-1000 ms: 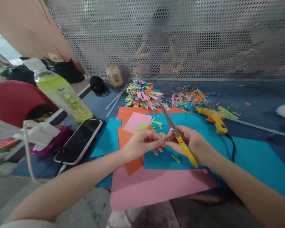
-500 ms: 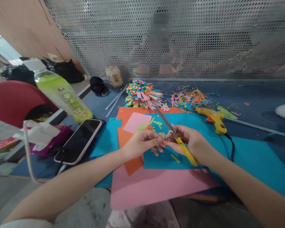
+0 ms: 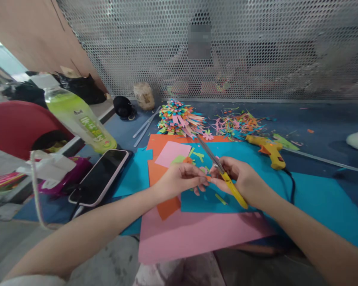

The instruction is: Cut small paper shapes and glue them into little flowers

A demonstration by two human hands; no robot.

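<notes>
My left hand [image 3: 180,178] pinches a tiny orange paper scrap [image 3: 208,178] between thumb and fingertips. My right hand [image 3: 241,177] also pinches that scrap while gripping yellow-handled scissors [image 3: 219,167], whose blades point up and away to the left. Both hands meet above a blue paper sheet [image 3: 304,186] that lies on pink paper [image 3: 193,232] and orange paper [image 3: 162,157]. Small green and pink offcuts lie under the hands.
A phone [image 3: 100,176] and a green drink bottle [image 3: 77,119] lie at the left. A pile of coloured paper strips [image 3: 179,117] and scraps [image 3: 238,121] sit behind. A yellow glue gun [image 3: 268,149] lies to the right. A perforated metal screen [image 3: 226,47] closes the back.
The scissor blades have dropped slightly lower and leftward, uncovering a small pink paper flower by the strip pile. Both hands stay together at the scrap.
</notes>
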